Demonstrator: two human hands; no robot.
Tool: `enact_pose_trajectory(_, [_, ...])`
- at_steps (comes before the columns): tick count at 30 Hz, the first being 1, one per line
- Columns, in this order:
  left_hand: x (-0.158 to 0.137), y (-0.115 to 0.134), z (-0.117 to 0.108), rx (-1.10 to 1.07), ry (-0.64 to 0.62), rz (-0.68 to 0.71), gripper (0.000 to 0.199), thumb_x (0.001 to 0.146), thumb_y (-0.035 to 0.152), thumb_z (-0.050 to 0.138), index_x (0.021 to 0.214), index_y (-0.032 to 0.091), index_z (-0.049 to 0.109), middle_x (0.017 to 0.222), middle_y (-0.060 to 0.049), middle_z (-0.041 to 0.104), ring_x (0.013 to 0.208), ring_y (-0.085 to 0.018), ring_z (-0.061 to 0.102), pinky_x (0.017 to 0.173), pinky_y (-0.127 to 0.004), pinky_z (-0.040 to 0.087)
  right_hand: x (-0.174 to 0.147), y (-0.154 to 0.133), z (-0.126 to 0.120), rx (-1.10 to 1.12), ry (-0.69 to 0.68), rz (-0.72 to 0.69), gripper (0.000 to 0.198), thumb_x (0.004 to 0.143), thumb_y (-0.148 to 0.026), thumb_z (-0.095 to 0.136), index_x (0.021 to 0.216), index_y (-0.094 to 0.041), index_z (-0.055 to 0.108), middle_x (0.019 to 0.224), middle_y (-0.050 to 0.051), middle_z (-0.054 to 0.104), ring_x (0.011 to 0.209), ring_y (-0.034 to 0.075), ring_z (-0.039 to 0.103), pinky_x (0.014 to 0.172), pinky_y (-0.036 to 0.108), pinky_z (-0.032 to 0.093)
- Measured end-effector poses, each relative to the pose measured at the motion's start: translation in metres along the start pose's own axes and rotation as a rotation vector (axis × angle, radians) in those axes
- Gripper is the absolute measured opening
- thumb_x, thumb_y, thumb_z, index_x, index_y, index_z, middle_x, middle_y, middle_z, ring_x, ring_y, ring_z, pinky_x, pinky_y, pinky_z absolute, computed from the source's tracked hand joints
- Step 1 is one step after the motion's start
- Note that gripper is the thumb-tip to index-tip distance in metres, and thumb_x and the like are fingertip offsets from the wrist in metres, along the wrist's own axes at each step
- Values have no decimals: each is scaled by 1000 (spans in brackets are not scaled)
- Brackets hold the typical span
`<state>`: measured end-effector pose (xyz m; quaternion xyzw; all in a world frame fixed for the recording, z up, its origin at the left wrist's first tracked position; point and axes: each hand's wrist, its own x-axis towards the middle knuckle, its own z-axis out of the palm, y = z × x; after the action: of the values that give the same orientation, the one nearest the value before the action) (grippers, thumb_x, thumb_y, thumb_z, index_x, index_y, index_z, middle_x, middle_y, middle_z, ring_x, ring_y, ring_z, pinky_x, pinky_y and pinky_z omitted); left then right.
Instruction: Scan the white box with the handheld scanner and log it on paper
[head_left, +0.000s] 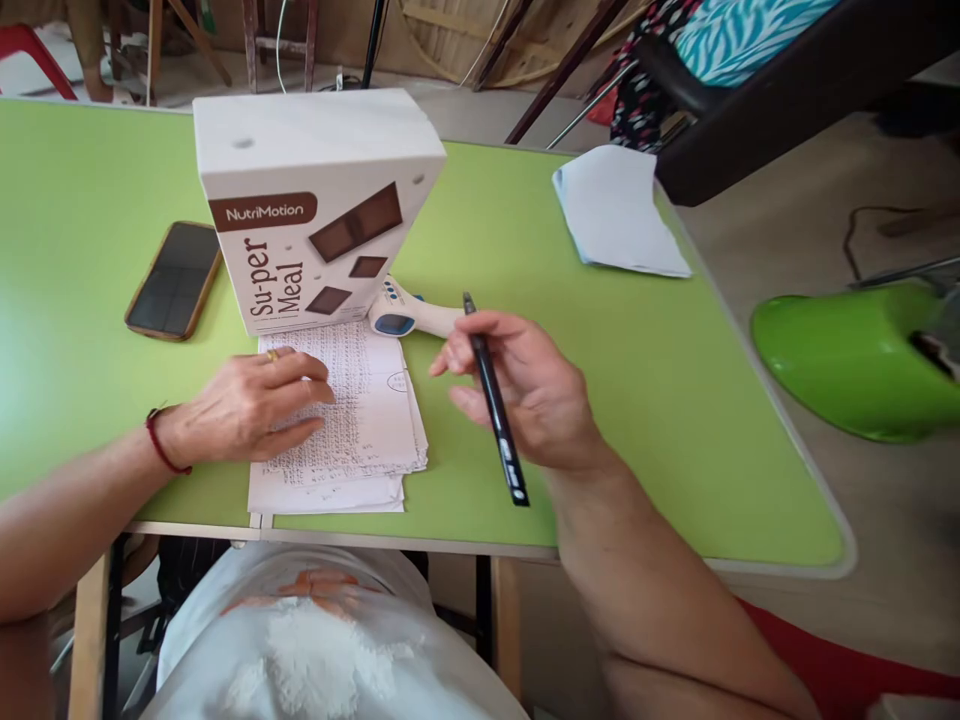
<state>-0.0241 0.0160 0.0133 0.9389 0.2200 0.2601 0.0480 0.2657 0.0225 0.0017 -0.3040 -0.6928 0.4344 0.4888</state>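
A black pen (495,405) is held in my right hand (536,390), gripped by the thumb and fingers above the table, right of the papers. A stack of handwritten sheets (367,410) lies before me, its edges uneven. My left hand (262,405) rests flat on the left side of the top sheet, fingers stretched out, with a ring and a dark red bracelet. Behind the sheets stands a white NutriMotion box (315,140) upright. A white and blue handheld device (420,315) lies beside the box's lower right corner, its end partly hidden by my right hand.
The green table (637,420) has its right edge near a green plastic seat (855,360). Left of the box lies a smartphone (176,280) in a brown case. White folded paper (619,210) sits near the far right edge, beside a dark chair (750,110).
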Motion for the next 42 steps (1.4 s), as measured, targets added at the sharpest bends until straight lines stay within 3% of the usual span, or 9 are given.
enact_pose_trajectory(3, [-2, 3, 8, -43, -163, 48, 26, 103, 28, 47, 117, 12, 61, 124, -12, 67, 92, -23, 63, 80, -36, 53, -7, 9, 16, 54, 76, 78, 15, 86, -37, 70, 96, -27, 66, 67, -4, 52, 63, 13, 56, 60, 28, 52])
enact_pose_trajectory(5, [-3, 3, 12, -53, -218, 52, 30, 104, 31, 46, 120, 11, 62, 131, -11, 65, 92, -24, 61, 80, -38, 52, -10, 15, 24, 64, 62, 193, 27, 93, -46, 57, 94, -23, 70, 65, -1, 55, 61, 14, 56, 55, 30, 50])
enact_pose_trajectory(7, [-4, 3, 14, -42, -262, 38, 32, 104, 33, 48, 120, 10, 64, 134, -10, 64, 90, -25, 60, 78, -39, 52, -13, 18, 32, 48, 39, 306, 31, 92, -43, 51, 95, -21, 73, 68, 1, 61, 62, 15, 58, 55, 30, 50])
enact_pose_trajectory(9, [-4, 4, 15, -27, -295, 28, 33, 103, 34, 50, 120, 10, 65, 137, -9, 62, 91, -26, 59, 78, -39, 51, -13, 19, 39, -19, 41, 354, 22, 87, -32, 54, 87, -20, 72, 65, 0, 63, 57, 13, 56, 52, 27, 47])
enact_pose_trajectory(13, [-3, 6, 14, -7, -332, 12, 31, 101, 33, 55, 121, 12, 65, 140, -9, 60, 91, -25, 59, 77, -39, 51, -13, 19, 50, -159, 52, 270, 2, 72, -21, 61, 74, -21, 63, 58, -4, 60, 48, 10, 49, 46, 24, 41])
enact_pose_trajectory(15, [-2, 6, 14, -5, -337, 11, 31, 99, 33, 57, 121, 12, 65, 139, -9, 60, 90, -25, 59, 77, -40, 51, -13, 19, 53, -206, 80, 246, 5, 69, -20, 62, 72, -22, 58, 58, -5, 58, 48, 9, 48, 46, 24, 41])
enact_pose_trajectory(18, [-2, 6, 14, -14, -329, 13, 32, 98, 32, 59, 121, 10, 65, 140, -8, 60, 92, -26, 58, 78, -40, 50, -13, 20, 53, -262, 113, 249, 10, 70, -21, 61, 67, -24, 52, 54, -6, 53, 46, 9, 45, 46, 24, 40])
enact_pose_trajectory(24, [-2, 6, 15, -18, -328, 7, 32, 98, 32, 59, 121, 11, 65, 139, -7, 61, 92, -26, 58, 79, -40, 50, -12, 23, 51, -287, 40, 211, 13, 76, -30, 61, 68, -24, 52, 54, -5, 54, 49, 11, 46, 47, 24, 41])
enact_pose_trajectory(42, [-1, 6, 15, -3, -339, 13, 31, 96, 31, 62, 120, 12, 65, 138, -8, 61, 91, -25, 58, 76, -39, 51, -14, 26, 53, -297, 37, 179, 12, 75, -25, 60, 67, -24, 51, 54, -6, 53, 49, 10, 47, 48, 24, 41])
